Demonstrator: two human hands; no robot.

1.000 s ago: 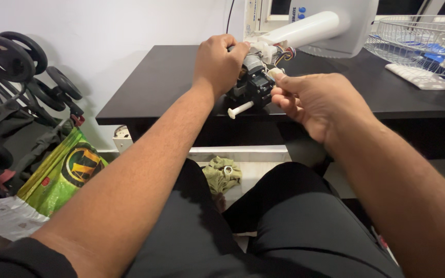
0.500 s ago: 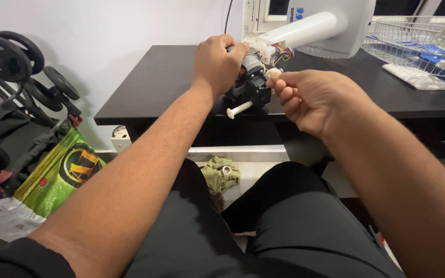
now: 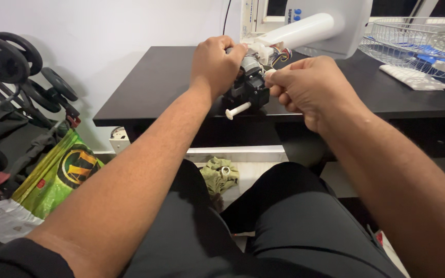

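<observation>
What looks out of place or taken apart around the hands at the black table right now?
The fan motor sits bare on the black table, out of its housing, coloured wires exposed. The left hand holds it; the right hand pinches beside it. The wire fan guard lies detached, and an olive cloth is crumpled on the floor.

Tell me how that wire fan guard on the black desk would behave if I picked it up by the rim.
The wire fan guard is probably light for its size, being thin open wire. It looks fairly stiff but may flex a little at the rim. Its round, dished shape might rock or slide on the smooth black desk if pushed.
</observation>
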